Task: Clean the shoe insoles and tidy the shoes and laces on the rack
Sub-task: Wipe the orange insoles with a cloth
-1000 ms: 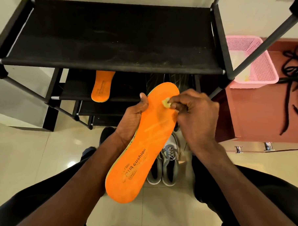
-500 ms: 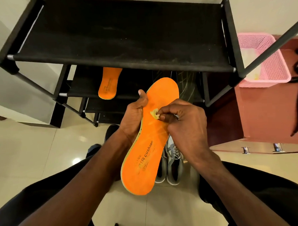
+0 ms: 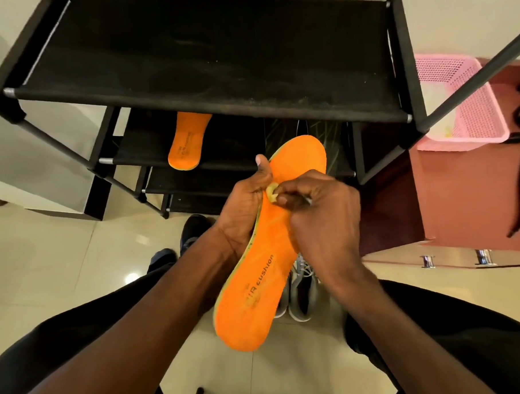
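While left hand (image 3: 241,209) grips insole (image 3: 264,265) edge, right hand (image 3: 322,221) pinches wad (image 3: 271,193).

Glossy cream tile floor (image 3: 62,265); reddish cabinet (image 3: 461,194)

Right hand (image 3: 322,221) with the small yellow wad (image 3: 272,193) has moved down and leftward across the orange insole (image 3: 267,256), from near the toe end to the left edge, now just beside the left hand (image 3: 244,203) thumb. Insole sits more upright than a second ago. Camera view has shifted slightly.
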A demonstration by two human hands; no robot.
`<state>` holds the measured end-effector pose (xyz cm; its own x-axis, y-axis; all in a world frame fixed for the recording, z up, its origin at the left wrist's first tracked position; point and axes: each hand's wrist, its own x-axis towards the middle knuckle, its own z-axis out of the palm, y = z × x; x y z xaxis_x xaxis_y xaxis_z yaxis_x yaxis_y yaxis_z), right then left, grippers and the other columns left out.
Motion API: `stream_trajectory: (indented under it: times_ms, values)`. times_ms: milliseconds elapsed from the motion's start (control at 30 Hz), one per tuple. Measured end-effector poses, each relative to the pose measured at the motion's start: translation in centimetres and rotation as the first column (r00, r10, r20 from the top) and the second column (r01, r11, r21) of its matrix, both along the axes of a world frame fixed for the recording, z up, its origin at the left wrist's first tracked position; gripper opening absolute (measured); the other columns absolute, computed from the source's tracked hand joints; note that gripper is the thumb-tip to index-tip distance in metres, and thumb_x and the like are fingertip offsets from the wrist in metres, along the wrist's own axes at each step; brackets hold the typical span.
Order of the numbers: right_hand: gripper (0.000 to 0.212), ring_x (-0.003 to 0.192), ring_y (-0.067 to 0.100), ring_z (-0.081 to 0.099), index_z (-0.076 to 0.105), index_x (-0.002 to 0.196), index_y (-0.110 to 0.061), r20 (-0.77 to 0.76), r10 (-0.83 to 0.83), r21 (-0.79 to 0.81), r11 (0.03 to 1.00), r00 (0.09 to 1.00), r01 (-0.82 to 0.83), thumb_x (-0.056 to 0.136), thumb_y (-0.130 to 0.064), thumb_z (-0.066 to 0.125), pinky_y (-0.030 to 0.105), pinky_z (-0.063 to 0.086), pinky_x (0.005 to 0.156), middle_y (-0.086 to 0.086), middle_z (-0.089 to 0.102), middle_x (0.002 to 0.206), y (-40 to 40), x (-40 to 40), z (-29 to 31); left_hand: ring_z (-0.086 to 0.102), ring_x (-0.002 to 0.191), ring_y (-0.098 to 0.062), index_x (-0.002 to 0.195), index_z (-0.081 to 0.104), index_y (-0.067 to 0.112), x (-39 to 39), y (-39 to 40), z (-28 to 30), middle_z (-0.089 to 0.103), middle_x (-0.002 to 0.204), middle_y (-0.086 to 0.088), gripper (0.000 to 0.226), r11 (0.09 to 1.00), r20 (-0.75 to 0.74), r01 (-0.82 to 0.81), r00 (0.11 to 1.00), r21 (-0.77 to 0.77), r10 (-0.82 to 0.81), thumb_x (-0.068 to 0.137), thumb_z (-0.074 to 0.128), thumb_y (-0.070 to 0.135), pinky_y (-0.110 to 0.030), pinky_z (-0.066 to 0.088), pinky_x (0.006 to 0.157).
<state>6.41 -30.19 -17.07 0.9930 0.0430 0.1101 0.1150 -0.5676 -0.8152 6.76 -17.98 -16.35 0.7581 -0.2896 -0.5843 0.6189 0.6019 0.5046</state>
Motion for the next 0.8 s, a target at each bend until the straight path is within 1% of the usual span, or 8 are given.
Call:
stream_trajectory:
  times_ms: [67,200,300,467,567,667,733,800]
  values:
    - [0.024,0.085,0.005,0.069,0.083,0.09,-0.027,0.029,0.031,-0.019,0.999,0.999,-0.03,0.083,-0.004,0.077,0.043,0.056,0.083,-0.017,0.074,0.088,0.4,-0.4,-0.4,0.069,0.058,-0.012,0.081,0.082,0.008,0.1,0.1,-0.2,0.067,0.065,-0.006,0.081,0.999,-0.014,-0.022,1.0,-0.034,0.021,0.109,0.021,0.053,-0.028,0.062,0.063]
    - [0.029,0.086,0.016,0.068,0.081,0.091,-0.033,0.205,-0.055,-0.221,0.97,0.977,0.101,0.081,-0.006,0.074,0.053,0.046,0.082,-0.015,0.075,0.093,-0.6,0.8,0.1,0.077,0.085,-0.025,0.119,0.065,0.006,-0.2,-0.2,-0.3,0.076,0.097,-0.014,0.064,1.0,0.008,0.007,1.0,-0.03,-0.007,0.106,0.027,0.056,-0.041,0.063,0.076]
    - [0.021,0.085,0.016,0.07,0.082,0.093,-0.03,0.233,-0.158,-0.157,0.968,0.96,0.197,0.085,-0.012,0.076,0.054,0.052,0.081,-0.015,0.074,0.093,-2.6,3.0,0.4,0.073,0.107,-0.032,0.138,0.058,0.011,-0.8,-0.7,-0.3,0.071,0.125,-0.017,0.064,0.992,0.064,0.106,0.992,0.065,-0.11,0.105,0.029,0.058,-0.045,0.062,0.087]
    - [0.014,0.081,-0.006,0.065,0.083,0.095,-0.022,0.058,-0.182,-0.063,0.981,0.982,0.185,0.087,-0.011,0.08,0.026,0.058,0.084,-0.023,0.067,0.086,-3.7,4.0,1.1,0.064,0.125,-0.036,0.143,0.054,0.01,-1.2,-1.1,-1.1,0.066,0.135,-0.017,0.065,0.972,0.095,0.16,0.979,0.172,-0.178,0.105,0.03,0.057,-0.05,0.054,0.104]
    - [0.021,0.084,-0.003,0.069,0.083,0.094,-0.024,0.018,-0.076,-0.062,0.995,0.997,0.077,0.085,-0.006,0.081,0.025,0.059,0.081,-0.019,0.072,0.089,-2.5,2.9,0.9,0.068,0.117,-0.033,0.132,0.064,0.014,-1.0,-0.9,-1.4,0.07,0.127,-0.017,0.064,0.986,0.077,0.109,0.99,0.127,-0.12,0.105,0.028,0.059,-0.047,0.057,0.097]
    - [0.028,0.084,0.001,0.07,0.083,0.09,-0.028,-0.001,0.059,-0.112,0.992,0.998,-0.059,0.082,-0.001,0.08,0.038,0.059,0.08,-0.017,0.075,0.089,-0.7,1.3,0.3,0.075,0.083,-0.021,0.087,0.08,0.012,-0.4,-0.5,-1.7,0.075,0.083,-0.009,0.074,0.999,0.039,0.042,0.998,0.009,-0.042,0.105,0.027,0.06,-0.035,0.063,0.077]
    - [0.025,0.087,0.004,0.071,0.083,0.09,-0.028,-0.047,0.091,-0.107,0.99,0.995,-0.096,0.083,-0.004,0.081,0.037,0.058,0.082,-0.016,0.075,0.088,-0.3,1.1,0.0,0.075,0.071,-0.02,0.096,0.079,0.006,0.2,0.0,-1.7,0.074,0.073,-0.009,0.076,0.999,0.037,0.028,0.999,0.025,-0.029,0.106,0.025,0.058,-0.032,0.064,0.069]
    - [0.019,0.093,0.003,0.071,0.084,0.093,-0.023,-0.214,0.075,0.072,0.996,0.974,-0.061,0.085,-0.006,0.082,0.022,0.055,0.085,-0.012,0.077,0.091,-0.6,1.4,0.4,0.077,0.08,-0.026,0.125,0.065,0.001,0.8,0.5,-1.7,0.077,0.088,-0.016,0.071,0.999,0.021,-0.012,1.0,0.053,0.011,0.107,0.026,0.057,-0.038,0.064,0.072]
